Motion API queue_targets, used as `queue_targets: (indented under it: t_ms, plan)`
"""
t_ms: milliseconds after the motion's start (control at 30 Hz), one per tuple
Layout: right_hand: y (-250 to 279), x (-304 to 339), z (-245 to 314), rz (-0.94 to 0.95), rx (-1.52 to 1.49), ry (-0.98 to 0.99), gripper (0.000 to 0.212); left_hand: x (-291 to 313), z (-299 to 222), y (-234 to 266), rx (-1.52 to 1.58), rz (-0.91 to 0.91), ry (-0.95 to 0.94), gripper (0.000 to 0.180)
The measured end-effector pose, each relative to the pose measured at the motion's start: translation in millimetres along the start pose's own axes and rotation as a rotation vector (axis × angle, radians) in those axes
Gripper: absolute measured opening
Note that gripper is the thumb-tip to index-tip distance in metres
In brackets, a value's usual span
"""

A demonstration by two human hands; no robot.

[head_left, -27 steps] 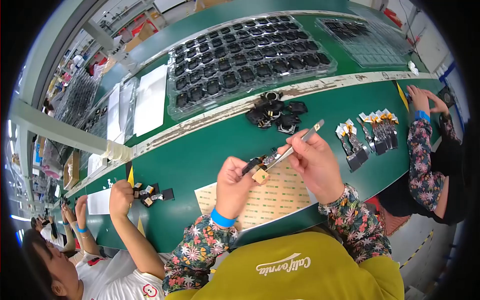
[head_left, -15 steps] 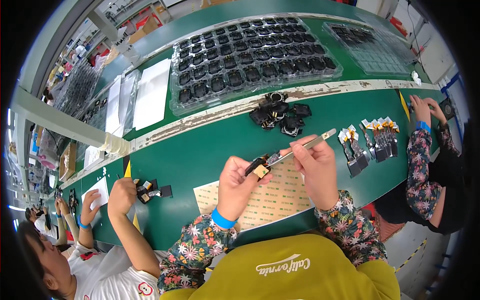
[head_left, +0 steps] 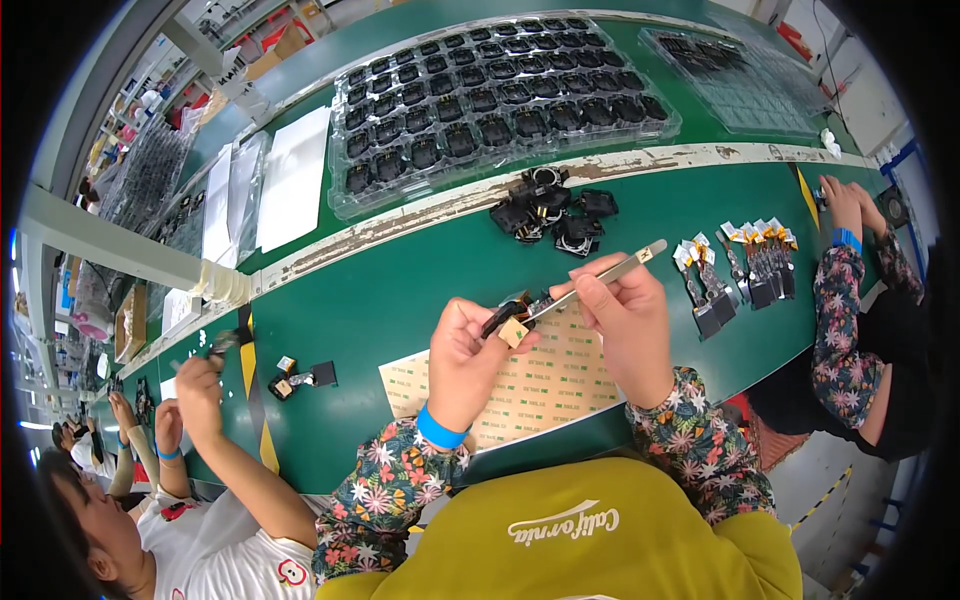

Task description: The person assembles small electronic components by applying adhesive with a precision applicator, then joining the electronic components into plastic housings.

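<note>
My left hand (head_left: 466, 362) is closed on a small black housing (head_left: 496, 318), pinched between thumb and fingers above the green table. A tan square adhesive pad (head_left: 514, 332) shows beside my thumb on it. In my right hand (head_left: 628, 325) is a pair of metal tweezers (head_left: 618, 267), gripped between thumb and fingers. Their tips slant down to the left and reach the housing's right side; whether they pinch anything there is too small to tell. Under both hands lies a tan sheet with green print (head_left: 545, 405).
Beyond my hands sits a pile of black parts (head_left: 555, 215). To the right lie ribbon cables with white ends (head_left: 765, 262). A clear tray of black housings (head_left: 490, 105) stands at the back. Loose parts (head_left: 302, 380) lie left. Co-workers' hands (head_left: 197, 390) work on both sides.
The co-worker on the left has moved a hand left, away from the loose parts, with a blurred thing in it. My hands keep nearly the same hold; the whole view has shifted slightly.
</note>
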State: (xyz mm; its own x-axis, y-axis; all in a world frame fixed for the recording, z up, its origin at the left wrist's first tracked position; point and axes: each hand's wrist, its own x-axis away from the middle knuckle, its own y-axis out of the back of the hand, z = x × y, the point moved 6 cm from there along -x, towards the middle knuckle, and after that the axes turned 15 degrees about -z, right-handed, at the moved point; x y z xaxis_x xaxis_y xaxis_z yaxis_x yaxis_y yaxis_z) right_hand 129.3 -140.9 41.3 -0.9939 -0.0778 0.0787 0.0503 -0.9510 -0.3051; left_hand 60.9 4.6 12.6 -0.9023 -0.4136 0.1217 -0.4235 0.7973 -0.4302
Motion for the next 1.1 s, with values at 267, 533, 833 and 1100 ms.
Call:
queue_targets:
  t_ms: [267,533,833,1100]
  plan:
    - [-3.3,10.4,7.8,0.093,0.155,0.258,0.009,1.1,0.4,1.2,-0.048,-0.003,0.018,0.015]
    - [-11.0,21.7,24.0,0.100,0.272,0.413,0.007,1.4,1.0,1.4,-0.039,0.017,0.004,0.014]
    - [-15.7,31.1,31.9,0.200,0.420,0.784,0.013,1.7,-4.2,-1.1,-0.032,0.004,0.009,0.015]
    - [-36.4,55.5,37.8,0.332,0.592,1.364,0.017,-3.7,3.1,12.8,0.005,-0.013,0.026,0.014]
